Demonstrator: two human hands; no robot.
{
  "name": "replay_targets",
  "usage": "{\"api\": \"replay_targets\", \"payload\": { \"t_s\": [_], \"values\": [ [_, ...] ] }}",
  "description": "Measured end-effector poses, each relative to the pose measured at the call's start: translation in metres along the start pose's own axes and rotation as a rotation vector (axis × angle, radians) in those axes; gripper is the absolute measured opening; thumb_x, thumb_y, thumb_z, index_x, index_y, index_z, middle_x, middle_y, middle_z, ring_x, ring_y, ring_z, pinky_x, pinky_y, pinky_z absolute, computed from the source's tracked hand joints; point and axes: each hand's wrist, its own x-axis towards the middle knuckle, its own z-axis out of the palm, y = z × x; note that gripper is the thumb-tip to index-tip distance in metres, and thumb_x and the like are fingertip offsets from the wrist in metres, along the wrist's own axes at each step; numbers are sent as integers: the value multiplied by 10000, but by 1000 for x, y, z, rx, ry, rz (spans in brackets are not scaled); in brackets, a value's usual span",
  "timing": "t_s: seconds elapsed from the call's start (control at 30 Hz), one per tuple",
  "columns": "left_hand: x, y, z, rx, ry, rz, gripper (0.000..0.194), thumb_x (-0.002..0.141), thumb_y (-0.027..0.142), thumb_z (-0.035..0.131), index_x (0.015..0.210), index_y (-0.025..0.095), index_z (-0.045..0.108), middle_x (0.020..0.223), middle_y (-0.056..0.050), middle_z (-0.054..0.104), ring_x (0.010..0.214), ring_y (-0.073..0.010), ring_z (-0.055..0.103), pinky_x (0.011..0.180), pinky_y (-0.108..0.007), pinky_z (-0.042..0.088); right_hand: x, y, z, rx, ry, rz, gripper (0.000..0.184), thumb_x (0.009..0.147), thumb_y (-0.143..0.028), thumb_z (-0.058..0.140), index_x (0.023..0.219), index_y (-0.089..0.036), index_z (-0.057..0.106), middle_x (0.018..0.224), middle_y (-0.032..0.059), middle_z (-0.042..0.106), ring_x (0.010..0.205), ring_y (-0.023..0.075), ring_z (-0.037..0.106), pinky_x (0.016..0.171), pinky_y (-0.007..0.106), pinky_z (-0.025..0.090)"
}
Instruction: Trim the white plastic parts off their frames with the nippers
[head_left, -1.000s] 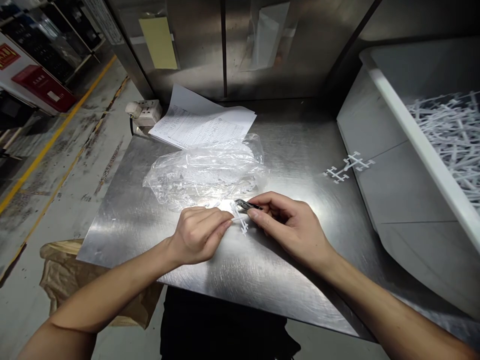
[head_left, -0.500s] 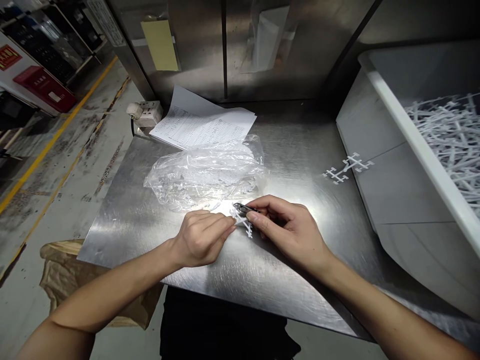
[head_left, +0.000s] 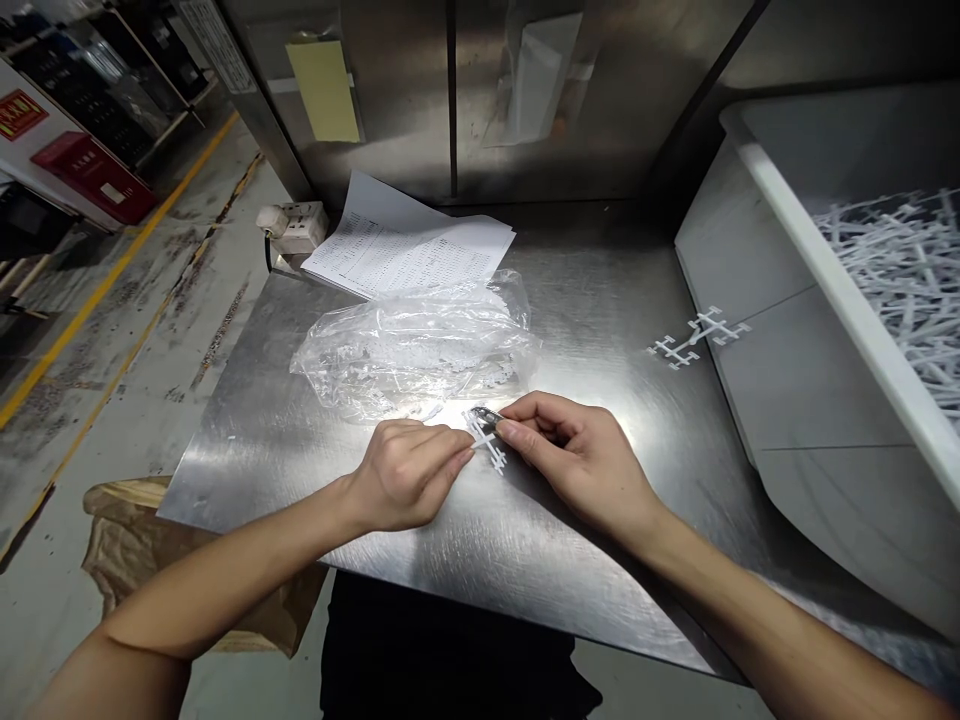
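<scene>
White sprue (head_left: 494,453) in fingers (head_left: 450,441), printed sheets (head_left: 412,248) illegible

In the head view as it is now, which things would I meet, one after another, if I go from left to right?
Red box, power socket, left hand, held white piece, right hand, loose white piece, heap of white pieces in the bin.

Print on the sheets (head_left: 420,248), red box (head_left: 91,172) and sign (head_left: 20,114) is illegible.
</scene>
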Motion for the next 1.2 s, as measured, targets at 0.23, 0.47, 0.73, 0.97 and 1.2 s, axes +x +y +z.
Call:
{"api": "replay_targets", "payload": {
  "t_s": [0.23, 0.47, 0.73, 0.97, 1.2],
  "values": [
    [1, 0, -1, -15, 9, -21, 128, 1100, 155, 583, 1070, 155, 708, 795, -15, 780, 589, -132, 675, 547, -263, 489, -2, -8, -5, -44, 69, -65, 236, 1003, -454, 772, 979, -226, 828, 762, 25, 710, 696, 191, 612, 627, 329, 455],
    [1, 0, -1, 4, 5, -17, 124, 1096, 147, 586, 1083, 147, 709, 829, -27, 798, 611, -140, 694, 565, -275, 511, -6, -13, -2, -72, 53, -116, 179, 990, -409, 792, 1047, -246, 841, 773, 17, 723, 688, 183, 632, 609, 321, 474],
    [0, -1, 1, 40, -8, 8, 130, 1096, 137, 575, 1068, 140, 702, 797, -26, 782, 597, -136, 671, 556, -288, 482, -6, -12, -2, -68, 45, -113, 183, 994, -406, 791, 1052, -240, 843, 779, 15, 726, 694, 178, 638, 612, 313, 482],
    [-1, -1, 2, 70, 2, 20, 124, 1088, 125, 584, 1042, 136, 699, 755, -9, 750, 573, -127, 641, 549, -290, 458, -6, -14, -1, -53, 24, -125, 174, 1004, -399, 791, 1052, -238, 838, 762, -2, 710, 682, 162, 625, 609, 298, 479],
    [-2, -1, 4, 119, 10, 61, 122, 1086, 112, 584, 1035, 137, 692, 799, -23, 775, 608, -135, 678, 563, -295, 481, -7, -11, -2, -35, -4, -126, 178, 1016, -406, 783, 1053, -238, 829, 778, -4, 706, 691, 159, 622, 619, 296, 483]
  ]
}}
